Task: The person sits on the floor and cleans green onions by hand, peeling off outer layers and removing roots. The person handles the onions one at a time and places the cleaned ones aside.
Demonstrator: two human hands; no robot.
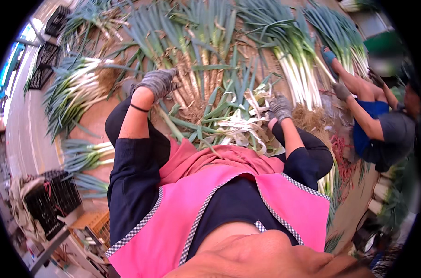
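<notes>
My left hand (158, 83), in a grey knit glove, is beside the root ends of a pile of untrimmed long green onions (196, 66) with brown, dirty stalks. Its fingers are bent, and whether they grip a stalk is unclear. Gloved the same way, my right hand (279, 106) is at the right edge of a heap of stripped pale outer leaves (241, 127); its fingertips are partly hidden among them. Between the hands lie loose green leaves (214, 111) and tangled roots. One thick green stalk (169, 123) slants down towards my lap.
White-stalked onion bundles lie at left (87, 83) and right (301, 76). A co-worker (381, 118) sits at right, a gloved hand by a stalk. Red ties (341, 156) lie near them. Black crates (47, 55) stand at far left, and an orange crate (94, 222) at lower left.
</notes>
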